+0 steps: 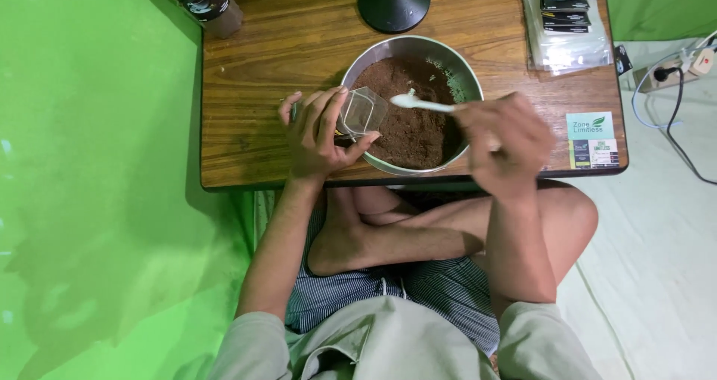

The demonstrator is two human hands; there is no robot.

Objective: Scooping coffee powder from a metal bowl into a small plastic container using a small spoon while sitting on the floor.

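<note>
A metal bowl (pixel 470 81) of brown powder (pixel 411 122) stands on a low wooden table (pixel 284 44). My left hand (pixel 317 134) holds a small clear pouch (pixel 362 111) open over the bowl's left rim. My right hand (pixel 504 145) grips a white plastic spoon (pixel 418 103) whose tip hovers over the powder, just right of the pouch mouth.
A black round lamp base (pixel 393 3) stands behind the bowl. A filled dark pouch (pixel 205 3) lies at the back left corner, a stack of dark packets in clear wrap (pixel 567 18) at the back right. A power strip (pixel 680 66) with cables lies on the floor right.
</note>
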